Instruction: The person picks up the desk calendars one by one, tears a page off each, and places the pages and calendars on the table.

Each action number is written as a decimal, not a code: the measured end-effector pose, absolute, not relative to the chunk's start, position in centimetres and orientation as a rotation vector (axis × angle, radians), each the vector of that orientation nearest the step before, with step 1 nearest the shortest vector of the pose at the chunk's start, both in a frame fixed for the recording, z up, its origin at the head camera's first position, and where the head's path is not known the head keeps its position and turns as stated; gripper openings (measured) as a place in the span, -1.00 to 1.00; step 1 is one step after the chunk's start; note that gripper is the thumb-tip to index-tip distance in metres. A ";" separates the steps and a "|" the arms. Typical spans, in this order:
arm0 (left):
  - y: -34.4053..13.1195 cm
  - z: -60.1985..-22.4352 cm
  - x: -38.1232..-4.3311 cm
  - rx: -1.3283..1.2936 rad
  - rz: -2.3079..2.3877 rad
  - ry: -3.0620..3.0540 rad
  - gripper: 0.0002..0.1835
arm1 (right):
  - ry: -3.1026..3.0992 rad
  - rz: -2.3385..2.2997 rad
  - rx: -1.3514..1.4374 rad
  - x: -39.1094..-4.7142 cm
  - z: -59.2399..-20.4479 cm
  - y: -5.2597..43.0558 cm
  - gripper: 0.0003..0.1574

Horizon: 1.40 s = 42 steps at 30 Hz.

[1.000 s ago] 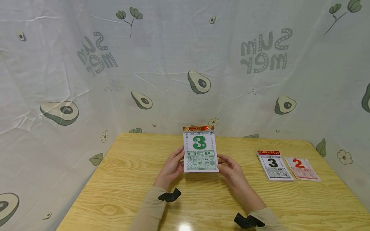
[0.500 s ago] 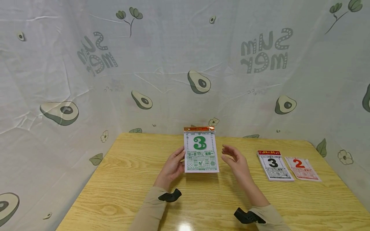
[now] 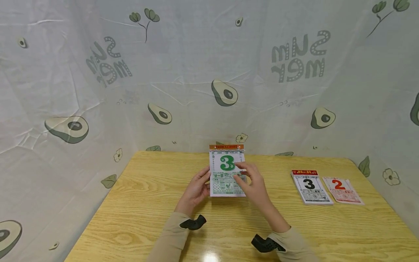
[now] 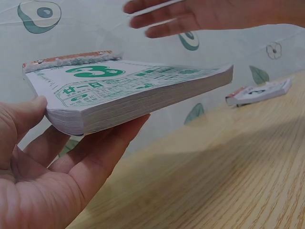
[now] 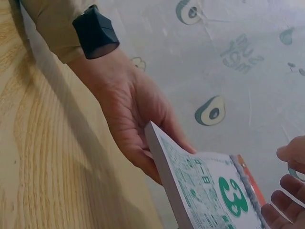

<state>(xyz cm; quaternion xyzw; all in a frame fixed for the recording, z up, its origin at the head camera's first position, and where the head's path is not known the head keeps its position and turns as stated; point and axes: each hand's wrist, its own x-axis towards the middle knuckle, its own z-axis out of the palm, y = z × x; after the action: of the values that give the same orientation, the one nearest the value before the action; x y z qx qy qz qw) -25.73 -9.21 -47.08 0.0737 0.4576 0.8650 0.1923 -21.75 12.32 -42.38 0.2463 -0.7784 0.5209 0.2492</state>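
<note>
Sleeves (image 3: 170,233), tan, enter our head view at 5 and 7 o'clock. Left hand (image 3: 194,191) grips the tear-off calendar (image 3: 222,178) at its 8 o'clock edge, thumb over, fingers under, clear above the table (image 3: 144,189). Right hand (image 3: 256,185) holds nothing; fingers loosely extended. We note the key relation: calendar lies at 9 o'clock from the right hand, long axis 12-to-6, red header (image 3: 226,147) uppermost; left hand is nearer, being in contact. Head view overlaps the right fingertips with the printed face, leaving contact unsettled; left wrist view shows us a gap, plus the thick page block (image 4: 152,102). Well apart, toward 3 o'clock: second calendar (image 3: 309,185), black 3, with a loose sheet (image 3: 342,191), red 2, just beside it. Farthest, 12 o'clock: avocado-print curtain (image 3: 196,54).
</note>
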 end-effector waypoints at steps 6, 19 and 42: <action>-8.9 -48.0 -26.1 0.191 2.450 1.337 -0.55 | -2.131 1.201 0.787 -21.3 -42.8 10.3 -0.53; -9.0 -47.6 -25.9 0.188 2.409 1.333 -0.53 | -2.187 0.654 1.057 -20.9 -44.6 8.7 -0.57; -8.8 -48.4 -26.1 0.207 2.426 1.392 -0.54 | -2.257 0.562 1.034 -20.9 -45.1 9.0 -0.73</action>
<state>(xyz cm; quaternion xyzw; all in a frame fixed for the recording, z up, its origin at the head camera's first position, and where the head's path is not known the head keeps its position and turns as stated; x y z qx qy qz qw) -26.09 -8.79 -48.42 0.0729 0.4894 0.8527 0.1676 -20.92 9.00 -45.12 0.3885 -0.8475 0.2112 0.2937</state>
